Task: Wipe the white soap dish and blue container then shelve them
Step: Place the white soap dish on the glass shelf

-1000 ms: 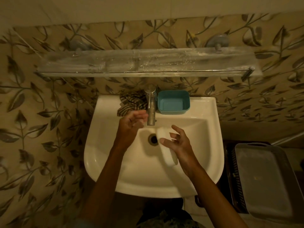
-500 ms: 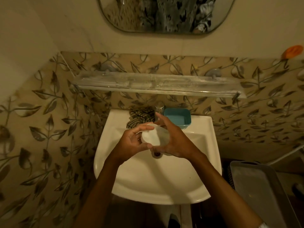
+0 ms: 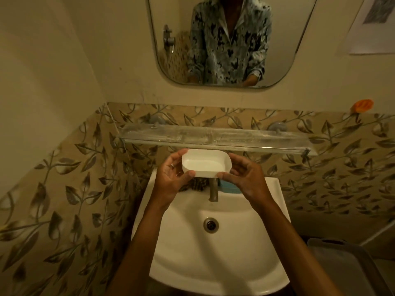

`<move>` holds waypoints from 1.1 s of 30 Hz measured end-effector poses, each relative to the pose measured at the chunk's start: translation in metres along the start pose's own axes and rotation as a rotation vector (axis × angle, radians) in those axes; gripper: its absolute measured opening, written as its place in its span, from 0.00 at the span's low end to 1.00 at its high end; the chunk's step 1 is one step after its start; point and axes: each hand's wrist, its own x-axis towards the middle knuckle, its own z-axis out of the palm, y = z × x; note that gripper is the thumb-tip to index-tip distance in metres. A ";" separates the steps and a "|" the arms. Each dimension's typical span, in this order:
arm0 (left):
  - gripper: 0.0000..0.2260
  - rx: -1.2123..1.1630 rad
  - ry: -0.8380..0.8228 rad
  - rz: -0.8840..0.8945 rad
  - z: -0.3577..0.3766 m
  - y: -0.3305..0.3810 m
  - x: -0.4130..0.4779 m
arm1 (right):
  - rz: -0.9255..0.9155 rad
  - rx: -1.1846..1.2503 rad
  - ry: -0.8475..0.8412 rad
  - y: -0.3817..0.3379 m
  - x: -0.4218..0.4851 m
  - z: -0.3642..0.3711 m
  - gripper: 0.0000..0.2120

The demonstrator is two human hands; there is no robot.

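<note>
I hold the white soap dish (image 3: 205,163) level in the air with both hands, open side up, just below the front edge of the glass shelf (image 3: 213,136). My left hand (image 3: 171,178) grips its left end and my right hand (image 3: 245,178) grips its right end. The blue container (image 3: 229,188) stands on the sink's back ledge, mostly hidden behind my right hand. A striped cloth (image 3: 197,185) lies on the ledge under the dish, mostly hidden too.
The white sink (image 3: 213,253) is below, with a metal tap (image 3: 213,191) at its back middle. A mirror (image 3: 222,41) hangs above the shelf. A grey tray (image 3: 346,268) sits at the lower right. Leaf-patterned tiles cover the wall.
Both hands have lifted the soap dish from over the basin up to just under the shelf. My view has tilted up, bringing the mirror into sight.
</note>
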 end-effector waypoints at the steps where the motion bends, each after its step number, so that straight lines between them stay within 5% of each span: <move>1: 0.34 0.014 0.009 0.008 0.001 0.004 0.006 | -0.018 -0.001 0.006 -0.005 0.004 0.000 0.31; 12: 0.29 0.395 0.012 0.086 -0.018 0.051 0.077 | -0.176 -0.157 0.006 -0.041 0.074 0.009 0.31; 33: 0.32 0.789 -0.029 -0.035 -0.033 0.040 0.110 | -0.077 -0.378 -0.035 -0.020 0.127 0.025 0.31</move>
